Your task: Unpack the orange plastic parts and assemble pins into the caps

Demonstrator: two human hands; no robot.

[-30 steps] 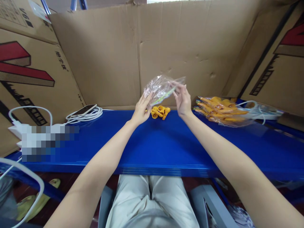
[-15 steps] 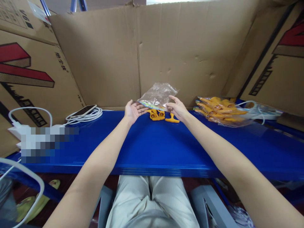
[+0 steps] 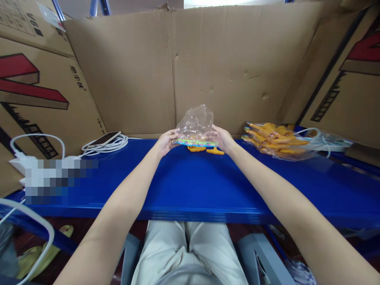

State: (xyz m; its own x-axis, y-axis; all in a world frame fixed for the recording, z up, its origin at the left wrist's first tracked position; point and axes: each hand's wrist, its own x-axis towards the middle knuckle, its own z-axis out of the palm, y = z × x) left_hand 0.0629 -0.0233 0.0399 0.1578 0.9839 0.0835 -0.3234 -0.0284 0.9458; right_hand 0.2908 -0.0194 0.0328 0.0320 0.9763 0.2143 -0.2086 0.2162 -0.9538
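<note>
A clear plastic bag [image 3: 196,120] with a colourful printed strip along its near edge is stretched between my two hands, above the blue table. My left hand [image 3: 166,142] pinches its left end, fingers closed on the edge. On the other side, my right hand [image 3: 222,138] grips the right end, with some fingers seen through the plastic. Under and just behind the strip lie orange plastic pieces [image 3: 196,149], partly covered by the bag. One orange T-shaped piece [image 3: 215,151] rests on the table below my right hand.
A clear bag of several orange pieces [image 3: 274,138] lies at the right, beside a white cable. On the left are a phone [image 3: 105,138] on a coiled white cable [image 3: 118,144] and white plugs. Cardboard panels [image 3: 133,79] wall the back and sides of the blue table [image 3: 192,186].
My left hand has closed on the bag's left end, where it was open before. The bag is now pulled straighter and sits a little lower, covering more of the orange pieces.
</note>
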